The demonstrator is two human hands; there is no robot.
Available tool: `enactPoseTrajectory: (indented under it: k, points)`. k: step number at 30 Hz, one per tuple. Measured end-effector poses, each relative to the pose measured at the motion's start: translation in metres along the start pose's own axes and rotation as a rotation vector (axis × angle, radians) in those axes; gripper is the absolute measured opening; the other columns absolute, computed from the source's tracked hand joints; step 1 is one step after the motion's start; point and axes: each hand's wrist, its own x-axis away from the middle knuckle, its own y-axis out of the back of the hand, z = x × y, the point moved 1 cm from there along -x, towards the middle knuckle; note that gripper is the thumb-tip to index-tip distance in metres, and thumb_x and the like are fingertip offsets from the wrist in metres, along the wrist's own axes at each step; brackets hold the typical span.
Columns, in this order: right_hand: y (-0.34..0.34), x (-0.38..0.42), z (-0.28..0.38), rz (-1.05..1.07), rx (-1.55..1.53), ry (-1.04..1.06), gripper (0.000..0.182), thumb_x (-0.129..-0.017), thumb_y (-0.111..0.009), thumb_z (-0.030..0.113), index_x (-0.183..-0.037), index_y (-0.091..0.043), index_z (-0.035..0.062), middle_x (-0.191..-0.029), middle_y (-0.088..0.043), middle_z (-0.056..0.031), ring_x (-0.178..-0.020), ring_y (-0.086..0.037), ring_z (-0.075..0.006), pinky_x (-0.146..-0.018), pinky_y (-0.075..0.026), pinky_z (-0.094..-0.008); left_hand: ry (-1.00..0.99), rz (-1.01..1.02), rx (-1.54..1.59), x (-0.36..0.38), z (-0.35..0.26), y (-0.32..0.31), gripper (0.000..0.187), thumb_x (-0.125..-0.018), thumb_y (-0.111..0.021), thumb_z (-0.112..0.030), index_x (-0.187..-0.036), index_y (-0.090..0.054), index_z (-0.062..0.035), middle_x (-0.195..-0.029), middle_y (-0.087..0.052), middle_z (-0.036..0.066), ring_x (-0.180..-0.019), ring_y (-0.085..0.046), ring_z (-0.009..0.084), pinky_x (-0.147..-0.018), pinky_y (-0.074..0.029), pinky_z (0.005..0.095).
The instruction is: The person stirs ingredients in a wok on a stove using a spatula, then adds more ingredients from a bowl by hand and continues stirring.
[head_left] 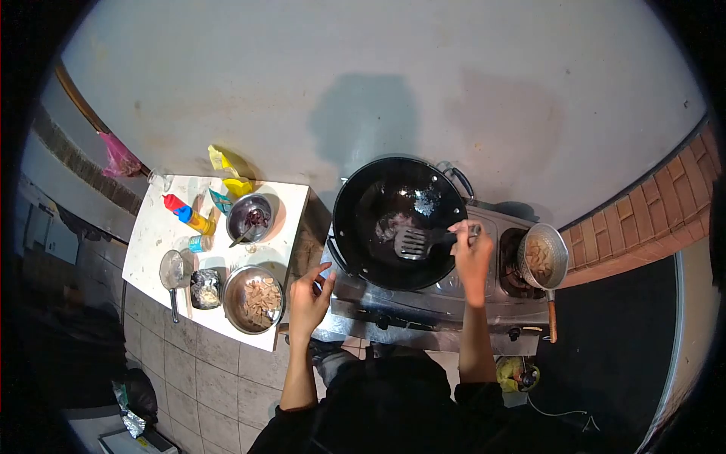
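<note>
A large black wok [363, 250] sits on the stove's left burner, with a shiny film of liquid and a small pale patch of food [389, 225] at its bottom. My right hand [473, 257] is closed round the handle of a slotted spatula [412, 244], whose head is low inside the wok over or beside that food. To the left of the wok, my left hand [310, 297] is raised with fingers apart and nothing in it, near the wok's left side handle [336, 255]. Whether the spatula touches the wok cannot be made out.
On the white table [299, 204] at left stand a steel bowl of pale pieces [257, 299], a bowl with dark contents [250, 217], a strainer [173, 269], bottles [198, 222] and a black tray [205, 289]. A saucepan [544, 257] sits on the right burner of the gas stove [423, 310].
</note>
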Motion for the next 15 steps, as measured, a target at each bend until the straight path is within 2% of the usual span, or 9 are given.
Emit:
enactPoseTrajectory:
  k: [4,6,10,15]
  points:
    - [0.004,-0.006,0.001,-0.135,0.026,-0.001,0.026,-0.100,-0.054,0.015,-0.082,-0.062,-0.0028,-0.067,-0.063,-0.0067,-0.045,-0.052,-0.0086,-0.044,-0.039,-0.0246,-0.010,-0.003,-0.014,0.000,0.001,-0.001,0.031,-0.091,-0.068,-0.020,-0.114,-0.067,-0.0004,-0.060,-0.060,0.007,-0.046,-0.048,0.0110,-0.047,-0.038,0.0293]
    - [-0.007,-0.007,-0.006,-0.184,-0.055,-0.041,0.029,-0.099,-0.055,0.015,-0.079,-0.062,-0.0046,-0.066,-0.063,-0.0078,-0.044,-0.054,-0.0096,-0.043,-0.040,-0.0250,-0.011,-0.003,-0.025,-0.001,0.001,-0.002,0.032,-0.091,-0.068,-0.021,-0.115,-0.067,-0.0001,-0.061,-0.060,0.007,-0.046,-0.048,0.0110,-0.047,-0.038,0.0293]
    - [-0.019,-0.007,-0.013,-0.154,-0.119,-0.073,0.031,-0.099,-0.056,0.015,-0.078,-0.061,-0.0072,-0.064,-0.063,-0.0090,-0.044,-0.056,-0.0112,-0.040,-0.041,-0.0266,-0.018,0.016,-0.028,-0.001,-0.004,-0.002,0.034,-0.090,-0.068,-0.021,-0.117,-0.066,0.0004,-0.062,-0.061,0.008,-0.046,-0.048,0.0115,-0.047,-0.038,0.0295]
    - [-0.011,0.008,-0.013,-0.175,-0.106,-0.082,0.029,-0.098,-0.056,0.016,-0.079,-0.062,-0.0051,-0.060,-0.060,-0.0066,-0.042,-0.052,-0.0098,-0.040,-0.038,-0.0269,0.008,0.032,-0.048,0.001,-0.007,0.002,0.035,-0.090,-0.068,-0.021,-0.117,-0.066,0.0011,-0.063,-0.061,0.008,-0.046,-0.049,0.0118,-0.048,-0.039,0.0296]
